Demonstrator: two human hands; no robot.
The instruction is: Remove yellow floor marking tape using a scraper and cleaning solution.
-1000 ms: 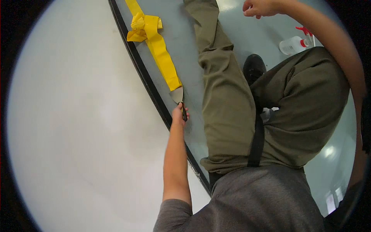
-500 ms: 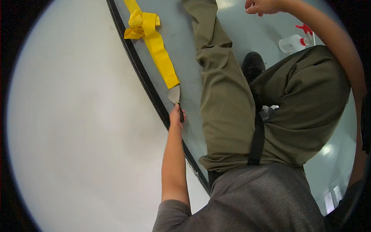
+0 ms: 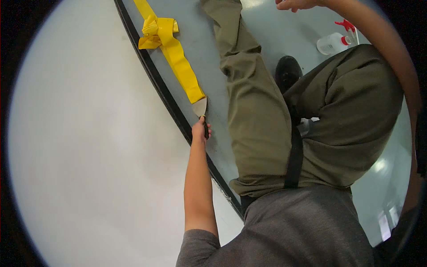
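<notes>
My left hand is wrapped round the black handle of a putty knife, its thumb lying along the top. The flat metal blade meets the near end of a wide yellow tape strip on the grey floor; whether the blade tip is under the tape cannot be seen. Farther along, part of the strip is bunched into a crumpled yellow clump. My right hand is at the top edge, partly cut off. Its fingers are loosely bent and apart, with nothing visible in them.
A black edge strip runs along the grey floor, with a broad white surface to its left. A clear spray bottle with a red trigger lies at the upper right. My legs and a black shoe take up the middle.
The view has shifted slightly, so the tape, bottle and right hand sit a little farther left or up. My left hand keeps its grip on the putty knife by the tape end.
</notes>
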